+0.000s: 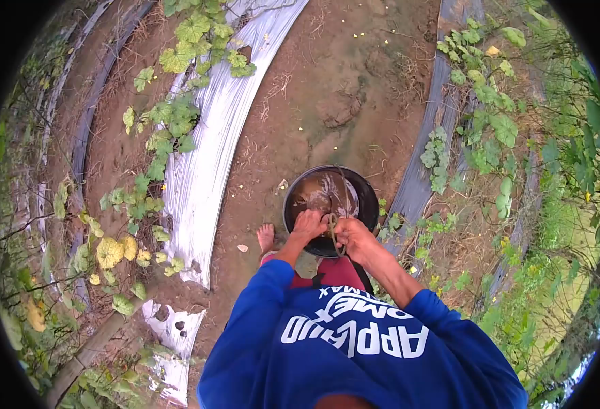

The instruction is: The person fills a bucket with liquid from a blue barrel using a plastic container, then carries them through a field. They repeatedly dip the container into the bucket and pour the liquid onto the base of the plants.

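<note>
A round black bucket (288, 204) with brown, shiny liquid in it stands on the soil just in front of my body. Over its near side, my left hand (309, 223) is closed, its fingertips meeting the greenish cord (333, 240). Close beside it, my right hand (354, 236) is also closed around that cord, which hangs in a small loop between the two hands. A thin line, perhaps the bucket's handle, crosses the opening towards the far rim. My fingers hide part of the cord and the near inside of the bucket.
A bare foot (266, 237) is on the soil left of the bucket. White plastic mulch (211, 143) runs along the left, with leafy vines (170, 123) over it. Grey mulch (419, 170) and green plants (494, 136) border the right. A muddy path (341, 109) stretches ahead.
</note>
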The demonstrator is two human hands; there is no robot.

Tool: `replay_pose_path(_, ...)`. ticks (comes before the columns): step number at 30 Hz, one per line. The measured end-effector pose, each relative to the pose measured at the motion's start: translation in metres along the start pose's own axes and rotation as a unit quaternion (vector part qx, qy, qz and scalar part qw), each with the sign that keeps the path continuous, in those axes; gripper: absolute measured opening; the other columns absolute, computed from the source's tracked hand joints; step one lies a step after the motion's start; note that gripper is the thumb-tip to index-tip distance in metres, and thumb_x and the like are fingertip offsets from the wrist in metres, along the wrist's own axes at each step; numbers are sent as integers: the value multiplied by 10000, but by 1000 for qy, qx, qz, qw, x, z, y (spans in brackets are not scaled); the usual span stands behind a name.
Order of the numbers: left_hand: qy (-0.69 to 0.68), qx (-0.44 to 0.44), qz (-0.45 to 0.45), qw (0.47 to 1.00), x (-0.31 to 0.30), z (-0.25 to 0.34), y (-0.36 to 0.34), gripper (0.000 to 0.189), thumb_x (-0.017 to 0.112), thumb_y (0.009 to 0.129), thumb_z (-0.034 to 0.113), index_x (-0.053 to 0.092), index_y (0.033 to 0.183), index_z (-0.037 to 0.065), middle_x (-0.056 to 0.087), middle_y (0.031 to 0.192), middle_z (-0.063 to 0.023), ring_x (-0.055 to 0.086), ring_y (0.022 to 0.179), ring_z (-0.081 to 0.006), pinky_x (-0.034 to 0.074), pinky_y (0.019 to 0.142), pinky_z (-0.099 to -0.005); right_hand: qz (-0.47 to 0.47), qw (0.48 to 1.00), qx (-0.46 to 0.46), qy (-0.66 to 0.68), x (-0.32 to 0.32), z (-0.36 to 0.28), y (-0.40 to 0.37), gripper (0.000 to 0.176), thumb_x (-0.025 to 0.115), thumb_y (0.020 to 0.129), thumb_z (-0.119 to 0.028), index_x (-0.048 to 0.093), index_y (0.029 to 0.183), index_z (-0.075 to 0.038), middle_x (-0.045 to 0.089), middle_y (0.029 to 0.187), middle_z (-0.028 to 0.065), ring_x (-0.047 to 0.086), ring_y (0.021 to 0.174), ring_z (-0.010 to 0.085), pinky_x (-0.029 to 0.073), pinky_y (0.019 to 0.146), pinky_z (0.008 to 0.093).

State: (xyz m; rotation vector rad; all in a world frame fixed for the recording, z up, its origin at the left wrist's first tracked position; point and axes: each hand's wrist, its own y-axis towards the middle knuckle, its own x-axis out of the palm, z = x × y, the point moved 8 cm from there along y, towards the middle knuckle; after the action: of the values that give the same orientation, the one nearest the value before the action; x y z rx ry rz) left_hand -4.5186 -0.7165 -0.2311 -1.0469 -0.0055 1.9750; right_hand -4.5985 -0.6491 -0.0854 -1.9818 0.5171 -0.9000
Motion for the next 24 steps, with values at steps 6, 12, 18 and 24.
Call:
replay_pose_path(6, -48, 129, 62, 989, -88, 93, 34, 269, 610, 826, 256, 657, 742, 5, 647, 783, -223, 630, 765, -393, 499, 686, -477, 56, 995, -38, 79, -81, -14, 53, 71, 561, 723, -139, 519, 667, -128, 413, 558, -21, 388, 474, 129, 360, 521, 327)
replay_pose_path(12, -60, 125, 130, 982, -197, 109, 97, 308, 623, 835, 283, 643, 741, -10, 619, 718, -206, 608, 726, -406, 483, 646, -470, 167, 975, -1, 144, -145, -27, 82, 157, 522, 697, -146, 421, 577, -160, 304, 486, -24, 313, 432, 164, 403, 573, 395)
replay_pose_path(18, -3, 71, 159, 985, -311, 63, 194, 314, 621, 834, 309, 658, 782, 1, 622, 756, -245, 612, 724, -424, 480, 640, -471, 197, 951, -25, 236, -170, -57, 116, 209, 522, 674, -149, 369, 533, -164, 284, 467, -6, 295, 434, 188, 406, 584, 410)
replay_pose_path(24, 32, -41, 110, 993, -383, -30, 322, 333, 578, 850, 340, 683, 862, 25, 625, 804, -281, 618, 810, -445, 479, 731, -503, 253, 907, -15, 336, -144, -87, 117, 224, 552, 647, -138, 380, 504, -148, 338, 468, 23, 356, 489, 228, 411, 676, 438)
